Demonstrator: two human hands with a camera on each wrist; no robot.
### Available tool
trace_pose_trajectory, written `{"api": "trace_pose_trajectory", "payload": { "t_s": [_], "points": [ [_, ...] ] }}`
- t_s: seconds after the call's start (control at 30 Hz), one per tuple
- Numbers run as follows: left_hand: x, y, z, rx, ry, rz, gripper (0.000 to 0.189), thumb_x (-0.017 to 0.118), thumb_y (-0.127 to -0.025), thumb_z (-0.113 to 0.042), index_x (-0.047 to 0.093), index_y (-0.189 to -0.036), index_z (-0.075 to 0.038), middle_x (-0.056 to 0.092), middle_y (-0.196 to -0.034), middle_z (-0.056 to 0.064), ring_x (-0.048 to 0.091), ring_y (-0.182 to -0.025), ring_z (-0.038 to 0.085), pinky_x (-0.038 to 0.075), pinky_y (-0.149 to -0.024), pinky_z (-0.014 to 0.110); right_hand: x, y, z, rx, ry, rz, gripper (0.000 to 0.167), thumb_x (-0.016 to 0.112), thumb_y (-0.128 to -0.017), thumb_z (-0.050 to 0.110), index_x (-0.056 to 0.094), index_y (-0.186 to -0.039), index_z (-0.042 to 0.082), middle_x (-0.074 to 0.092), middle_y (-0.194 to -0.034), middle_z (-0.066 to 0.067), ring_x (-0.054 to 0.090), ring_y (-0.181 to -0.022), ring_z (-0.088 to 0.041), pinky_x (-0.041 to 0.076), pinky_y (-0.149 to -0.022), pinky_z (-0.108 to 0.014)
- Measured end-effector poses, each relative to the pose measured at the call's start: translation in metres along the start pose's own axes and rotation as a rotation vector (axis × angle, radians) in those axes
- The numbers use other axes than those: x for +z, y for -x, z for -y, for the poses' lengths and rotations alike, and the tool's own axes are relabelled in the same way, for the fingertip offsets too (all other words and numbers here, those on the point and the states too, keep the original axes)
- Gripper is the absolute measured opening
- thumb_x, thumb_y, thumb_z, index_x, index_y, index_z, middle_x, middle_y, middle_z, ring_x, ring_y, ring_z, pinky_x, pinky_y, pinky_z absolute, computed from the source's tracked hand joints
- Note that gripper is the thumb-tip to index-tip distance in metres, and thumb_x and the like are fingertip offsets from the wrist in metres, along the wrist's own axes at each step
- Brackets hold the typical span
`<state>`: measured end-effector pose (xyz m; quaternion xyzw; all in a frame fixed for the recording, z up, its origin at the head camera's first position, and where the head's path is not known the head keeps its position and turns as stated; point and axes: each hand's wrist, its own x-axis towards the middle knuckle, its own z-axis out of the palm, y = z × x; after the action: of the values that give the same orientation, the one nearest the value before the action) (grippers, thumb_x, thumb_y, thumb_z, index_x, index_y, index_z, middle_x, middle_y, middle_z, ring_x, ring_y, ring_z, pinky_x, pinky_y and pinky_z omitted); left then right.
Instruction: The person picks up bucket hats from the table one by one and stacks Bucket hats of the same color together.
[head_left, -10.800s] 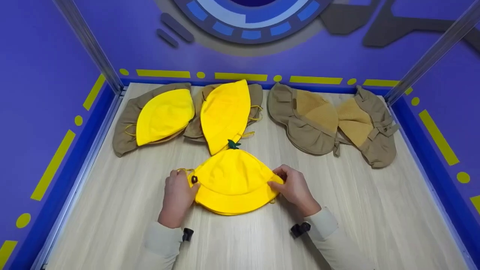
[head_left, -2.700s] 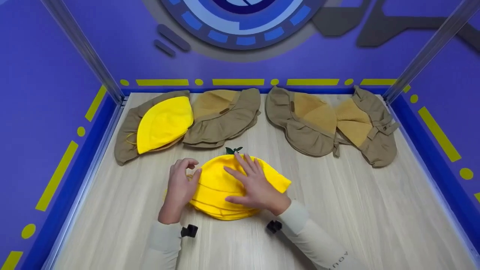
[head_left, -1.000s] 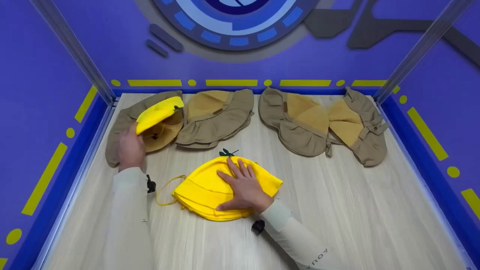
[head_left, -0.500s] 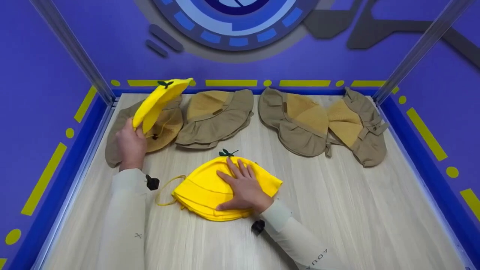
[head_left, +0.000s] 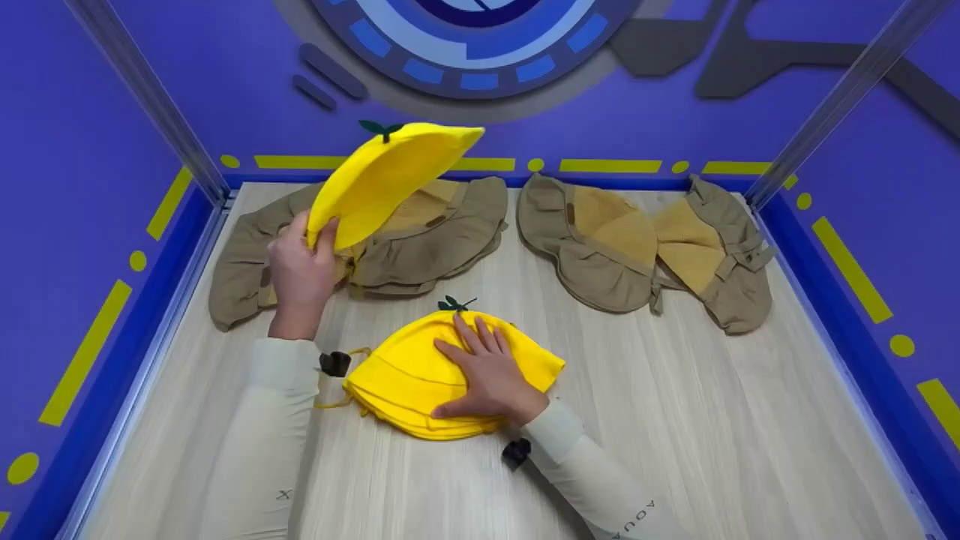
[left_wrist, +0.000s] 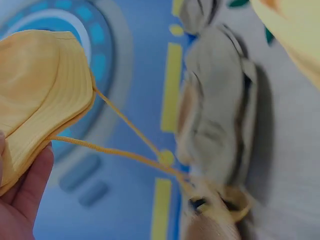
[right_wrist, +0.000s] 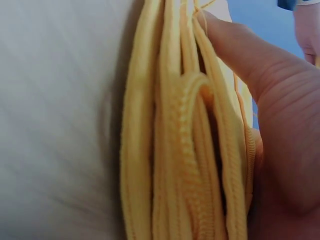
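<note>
My left hand (head_left: 304, 270) pinches a yellow bucket hat (head_left: 397, 172) by its brim, raised and tilted above the back left of the table. A small green leaf tuft tops that hat. Its yellow cord hangs loose with a dark toggle, also visible in the left wrist view, where fingers (left_wrist: 37, 185) lie against the brim. At the centre, my right hand (head_left: 487, 375) lies with spread fingers on a stack of yellow hats (head_left: 397, 375), leaf tuft pointing to the back. In the right wrist view, several layered brim edges (right_wrist: 142, 150) show beside my thumb (right_wrist: 240, 45).
Along the back lie khaki-and-tan sun hats: one at far left (head_left: 240, 270), one beside it (head_left: 442, 259) partly behind the raised hat, and two at right (head_left: 615, 247), (head_left: 720, 262) touching each other. Blue-purple panels (head_left: 637, 127) with metal corner posts enclose the table (head_left: 675, 435).
The single yellow hat has been lifted off the far-left khaki hat by my left hand and carried up and rightward. Earlier, another yellow hat joined the central stack. The right hand stays on it.
</note>
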<state>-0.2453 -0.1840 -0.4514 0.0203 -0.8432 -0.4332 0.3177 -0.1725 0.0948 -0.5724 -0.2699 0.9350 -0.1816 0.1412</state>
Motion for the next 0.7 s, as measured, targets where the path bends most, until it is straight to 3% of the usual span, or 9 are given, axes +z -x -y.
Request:
{"api": "trace_pose_trajectory", "payload": {
  "t_s": [0.2,0.37,0.53,0.6,0.7],
  "points": [
    [0.002,0.002,-0.028,0.086,0.088,-0.003,0.034,0.07,-0.098,-0.029,0.07,-0.113,0.001,0.073,-0.089,0.017,0.064,-0.072,0.025,0.045,-0.065,0.016,-0.001,0.002,-0.001,-0.028,-0.022,-0.016,0.107,0.071,-0.077,0.077,0.029,-0.163,0.03,-0.001,-0.175,-0.004,-0.001,-0.161,-0.037,0.001,-0.128,-0.058],
    [0.002,0.006,-0.048,0.148,0.154,0.019,0.03,0.07,-0.098,-0.024,0.07,-0.113,0.003,0.069,-0.08,0.017,0.059,-0.064,0.02,0.043,-0.06,0.016,-0.003,0.003,-0.005,-0.052,-0.079,-0.026,0.1,0.072,-0.079,0.073,0.033,-0.161,0.03,0.001,-0.175,-0.002,0.0,-0.161,-0.036,0.001,-0.128,-0.058],
    [0.004,0.011,-0.067,0.205,0.217,0.051,0.025,0.071,-0.097,-0.018,0.07,-0.112,0.003,0.069,-0.08,0.016,0.057,-0.065,0.019,0.042,-0.06,0.017,-0.005,0.003,-0.008,-0.077,-0.158,-0.063,0.092,0.074,-0.082,0.066,0.039,-0.159,0.029,0.007,-0.174,-0.003,0.005,-0.16,-0.037,0.003,-0.128,-0.06],
    [0.004,0.014,-0.073,0.218,0.235,0.07,0.025,0.072,-0.097,-0.017,0.07,-0.111,0.003,0.07,-0.082,0.016,0.058,-0.065,0.019,0.042,-0.06,0.018,-0.006,0.003,-0.008,-0.07,-0.231,-0.119,0.086,0.075,-0.084,0.061,0.044,-0.156,0.025,0.016,-0.173,-0.005,0.012,-0.159,-0.037,0.008,-0.128,-0.059],
    [0.005,0.021,-0.08,0.219,0.251,0.11,0.024,0.073,-0.096,-0.018,0.071,-0.11,0.002,0.07,-0.08,0.014,0.058,-0.063,0.017,0.042,-0.058,0.019,-0.006,0.004,-0.008,0.009,-0.496,-0.263,0.069,0.08,-0.087,0.046,0.056,-0.145,0.016,0.038,-0.164,-0.007,0.032,-0.153,-0.033,0.022,-0.127,-0.052]
  ]
}}
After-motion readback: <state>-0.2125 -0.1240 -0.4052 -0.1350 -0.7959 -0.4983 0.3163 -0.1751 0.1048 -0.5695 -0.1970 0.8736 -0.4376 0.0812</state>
